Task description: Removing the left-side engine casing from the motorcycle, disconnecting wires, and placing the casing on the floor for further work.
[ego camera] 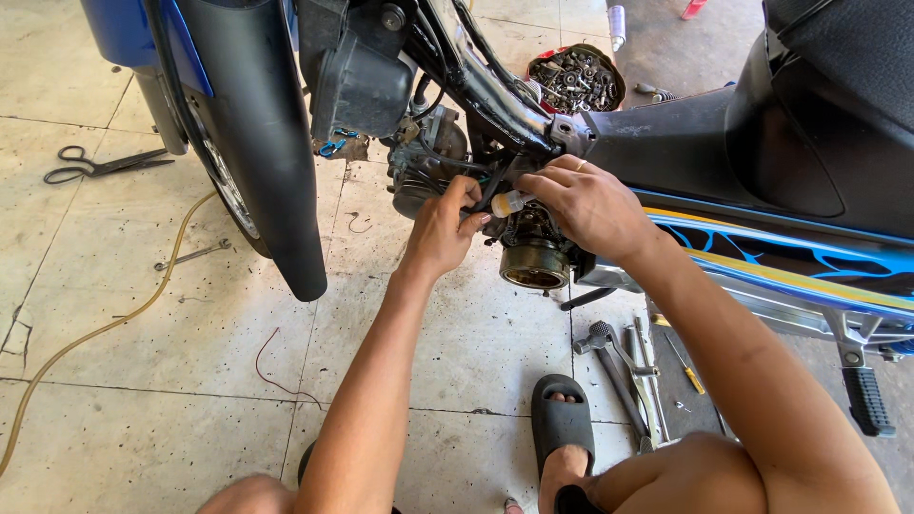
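right grip [581, 202] pinches a small yellow-capped tube [507, 202] — light, likely slippery; left grip [443, 227] closed on engine hoses [440, 160] — soft.

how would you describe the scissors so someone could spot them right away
Start at the black front mudguard of the motorbike, at the upper left. Left of it, on the tiled floor, lie the scissors, black-handled with closed blades pointing right toward the wheel. The only other tool near them is a thin metal wrench, lower down beside the yellow hose.
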